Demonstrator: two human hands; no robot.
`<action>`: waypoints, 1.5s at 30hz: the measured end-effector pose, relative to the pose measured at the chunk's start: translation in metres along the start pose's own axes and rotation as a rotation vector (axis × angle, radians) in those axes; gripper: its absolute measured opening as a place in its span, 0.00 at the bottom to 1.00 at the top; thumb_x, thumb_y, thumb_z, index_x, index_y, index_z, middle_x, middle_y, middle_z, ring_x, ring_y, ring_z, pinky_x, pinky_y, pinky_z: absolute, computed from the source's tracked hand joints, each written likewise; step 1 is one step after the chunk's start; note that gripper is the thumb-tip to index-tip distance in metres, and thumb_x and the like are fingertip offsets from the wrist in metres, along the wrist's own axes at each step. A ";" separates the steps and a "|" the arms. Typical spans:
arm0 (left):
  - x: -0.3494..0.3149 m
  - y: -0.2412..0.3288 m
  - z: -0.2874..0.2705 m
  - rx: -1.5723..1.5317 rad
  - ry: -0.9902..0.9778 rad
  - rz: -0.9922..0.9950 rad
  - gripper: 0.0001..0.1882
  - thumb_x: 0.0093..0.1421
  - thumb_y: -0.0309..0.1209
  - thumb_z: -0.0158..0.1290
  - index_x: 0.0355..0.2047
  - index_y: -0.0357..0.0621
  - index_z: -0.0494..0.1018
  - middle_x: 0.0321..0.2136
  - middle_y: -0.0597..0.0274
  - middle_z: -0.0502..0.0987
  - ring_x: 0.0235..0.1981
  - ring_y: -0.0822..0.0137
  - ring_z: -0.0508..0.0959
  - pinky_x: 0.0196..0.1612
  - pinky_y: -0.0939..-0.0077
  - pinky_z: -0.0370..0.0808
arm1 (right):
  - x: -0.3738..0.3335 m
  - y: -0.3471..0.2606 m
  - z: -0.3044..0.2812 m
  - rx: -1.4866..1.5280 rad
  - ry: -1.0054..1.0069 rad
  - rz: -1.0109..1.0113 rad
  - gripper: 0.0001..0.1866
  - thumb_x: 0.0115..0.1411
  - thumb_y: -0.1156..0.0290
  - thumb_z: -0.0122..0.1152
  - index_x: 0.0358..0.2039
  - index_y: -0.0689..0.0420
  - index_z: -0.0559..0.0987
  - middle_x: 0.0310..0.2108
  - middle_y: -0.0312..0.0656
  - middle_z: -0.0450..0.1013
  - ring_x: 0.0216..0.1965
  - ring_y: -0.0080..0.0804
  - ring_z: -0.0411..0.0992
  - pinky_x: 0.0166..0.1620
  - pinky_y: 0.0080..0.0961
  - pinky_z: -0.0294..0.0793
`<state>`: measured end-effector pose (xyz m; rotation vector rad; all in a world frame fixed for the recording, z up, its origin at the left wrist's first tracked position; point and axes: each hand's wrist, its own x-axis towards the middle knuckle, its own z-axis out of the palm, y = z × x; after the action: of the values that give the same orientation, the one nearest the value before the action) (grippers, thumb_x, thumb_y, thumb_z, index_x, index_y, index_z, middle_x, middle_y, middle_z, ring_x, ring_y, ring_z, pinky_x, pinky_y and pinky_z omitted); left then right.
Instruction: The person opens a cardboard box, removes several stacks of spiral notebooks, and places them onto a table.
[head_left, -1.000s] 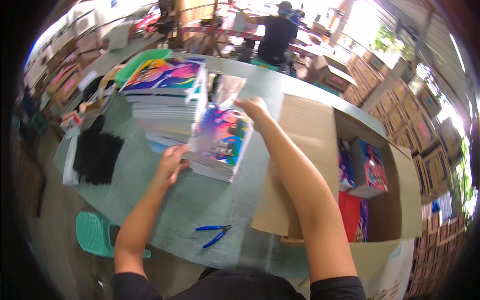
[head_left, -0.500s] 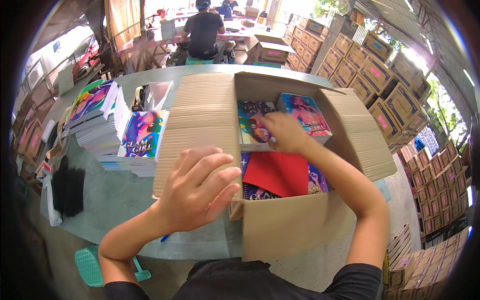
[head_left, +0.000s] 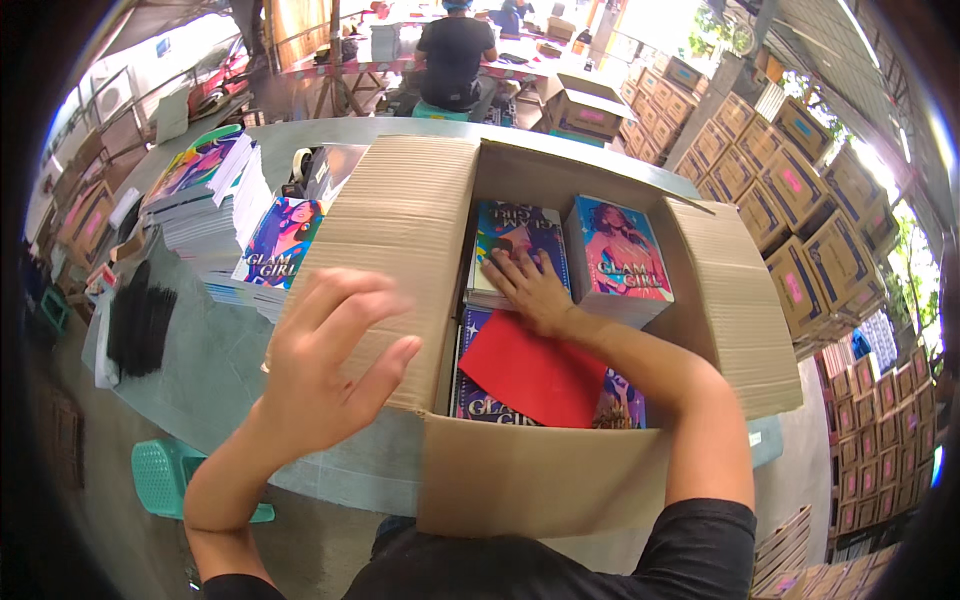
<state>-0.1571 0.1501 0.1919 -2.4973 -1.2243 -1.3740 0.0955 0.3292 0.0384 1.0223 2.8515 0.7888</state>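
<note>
An open cardboard box (head_left: 545, 475) stands on the table in front of me, its flaps folded outward. Inside, notebooks with colourful covers lie in stacks. My right hand (head_left: 525, 285) rests with fingers spread on the back-left notebook stack (head_left: 520, 228). Beside it, at the back right, rises a pink-and-blue notebook stack (head_left: 622, 250). A red sheet (head_left: 540, 370) lies over the notebooks at the front of the box, hiding part of their covers. Above the left flap, my left hand (head_left: 335, 355) is raised, holding nothing, its fingers apart and slightly blurred.
Tall notebook piles (head_left: 215, 215) stand on the grey-green table (head_left: 230, 370) at left, with a tape dispenser (head_left: 300, 170) behind. A black brush-like patch (head_left: 140, 325) lies near the left edge. A green stool (head_left: 165, 480) is below. Stacked cartons (head_left: 750, 180) line the right; a person sits ahead.
My right hand has pressed down flat onto the back-left stack, its fingers now spread. My left hand has shifted left, away from the box opening. The whole view has turned slightly.
</note>
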 end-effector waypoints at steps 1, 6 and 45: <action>0.007 0.000 0.007 0.007 -0.046 0.004 0.14 0.47 0.26 0.57 0.35 0.37 0.71 0.36 0.50 0.72 0.38 0.53 0.73 0.42 0.66 0.70 | -0.001 0.000 0.007 -0.036 0.097 -0.004 0.49 0.41 0.66 0.64 0.62 0.56 0.49 0.58 0.49 0.54 0.57 0.48 0.55 0.54 0.51 0.57; 0.047 -0.030 0.065 0.178 -0.246 0.060 0.21 0.47 0.31 0.58 0.41 0.36 0.68 0.39 0.47 0.71 0.45 0.51 0.70 0.47 0.62 0.67 | 0.004 0.014 -0.028 -0.013 0.034 0.004 0.48 0.40 0.68 0.62 0.62 0.58 0.50 0.53 0.49 0.59 0.52 0.45 0.60 0.50 0.46 0.60; 0.021 -0.042 -0.006 0.734 0.056 0.783 0.12 0.53 0.33 0.48 0.38 0.46 0.64 0.38 0.53 0.72 0.36 0.59 0.74 0.36 0.63 0.72 | 0.015 0.015 -0.154 2.660 0.265 0.727 0.17 0.57 0.63 0.57 0.43 0.60 0.72 0.37 0.45 0.74 0.34 0.33 0.75 0.39 0.32 0.78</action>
<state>-0.1822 0.1893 0.1977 -2.0053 -0.4725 -0.6278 0.0658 0.2775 0.1819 -0.6824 -0.7940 1.9239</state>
